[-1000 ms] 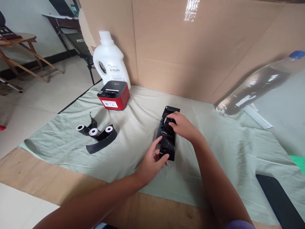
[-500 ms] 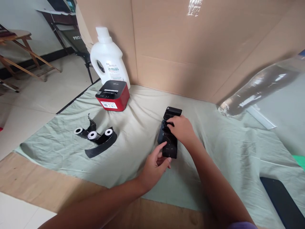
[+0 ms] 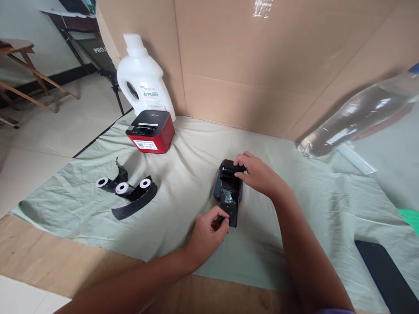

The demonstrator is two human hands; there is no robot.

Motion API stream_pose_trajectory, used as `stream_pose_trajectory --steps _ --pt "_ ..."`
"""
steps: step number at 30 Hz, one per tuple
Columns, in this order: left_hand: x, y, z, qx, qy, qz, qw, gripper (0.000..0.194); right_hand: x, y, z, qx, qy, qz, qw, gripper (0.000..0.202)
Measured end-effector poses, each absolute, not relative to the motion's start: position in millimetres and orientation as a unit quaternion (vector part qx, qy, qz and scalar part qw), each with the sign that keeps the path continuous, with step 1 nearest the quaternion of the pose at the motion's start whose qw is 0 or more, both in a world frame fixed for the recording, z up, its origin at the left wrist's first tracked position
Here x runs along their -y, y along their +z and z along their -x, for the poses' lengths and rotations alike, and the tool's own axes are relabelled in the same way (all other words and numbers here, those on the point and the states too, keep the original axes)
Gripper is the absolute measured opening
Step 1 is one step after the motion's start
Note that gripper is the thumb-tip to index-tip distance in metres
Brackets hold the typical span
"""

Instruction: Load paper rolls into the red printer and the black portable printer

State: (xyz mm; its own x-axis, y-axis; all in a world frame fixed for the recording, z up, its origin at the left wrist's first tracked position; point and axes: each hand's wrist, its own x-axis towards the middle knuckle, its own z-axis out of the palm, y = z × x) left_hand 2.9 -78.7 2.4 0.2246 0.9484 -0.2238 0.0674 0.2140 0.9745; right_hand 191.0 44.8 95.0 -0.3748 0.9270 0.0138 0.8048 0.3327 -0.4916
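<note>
A small dark portable printer [image 3: 217, 188] lies on the cloth in front of me. A glossy black paper strip [image 3: 230, 208] runs out of it towards me. My left hand [image 3: 209, 231] pinches the near end of that strip between thumb and fingers. At the printer's far end, my right hand [image 3: 258, 174] grips the black cover [image 3: 229, 168] by its right side, thumb below and fingers above. The cover is tilted over the body; I cannot tell whether it is latched. To the left lie several small black paper rolls [image 3: 122, 188] with white cores, partly unrolled.
A red and black box-shaped printer [image 3: 153, 135] stands at the back left, before a white detergent bottle [image 3: 140, 78]. Cardboard [image 3: 229, 65] walls off the back. A clear plastic-wrapped bundle [image 3: 353, 117] leans at right; a dark phone [image 3: 389, 274] lies near right.
The cover has swung down from its raised position towards the printer body under my right hand. My left hand has closed on the strip's end and the strip reaches a little nearer me.
</note>
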Motion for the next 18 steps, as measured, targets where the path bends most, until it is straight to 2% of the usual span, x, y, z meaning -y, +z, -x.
stream_pose_trajectory --steps 4,7,10,13,18 --pt "78 3 -2 -0.504 0.367 -0.525 0.58 0.006 -37 96 -186 0.799 0.262 0.536 0.077 0.015" --pt "77 3 -2 -0.506 0.363 -0.531 0.575 0.006 -40 90 -183 0.779 0.26 0.564 0.087 0.016" --pt "77 3 -1 -0.505 0.364 -0.539 0.567 0.006 -48 81 -182 0.75 0.251 0.6 0.116 0.031" --pt "77 3 -1 -0.505 0.361 -0.546 0.562 0.005 -55 73 -182 0.733 0.255 0.622 0.1 0.045" --pt "77 6 -2 -0.504 0.355 -0.553 0.56 0.004 -58 67 -183 0.729 0.281 0.622 0.055 0.037"
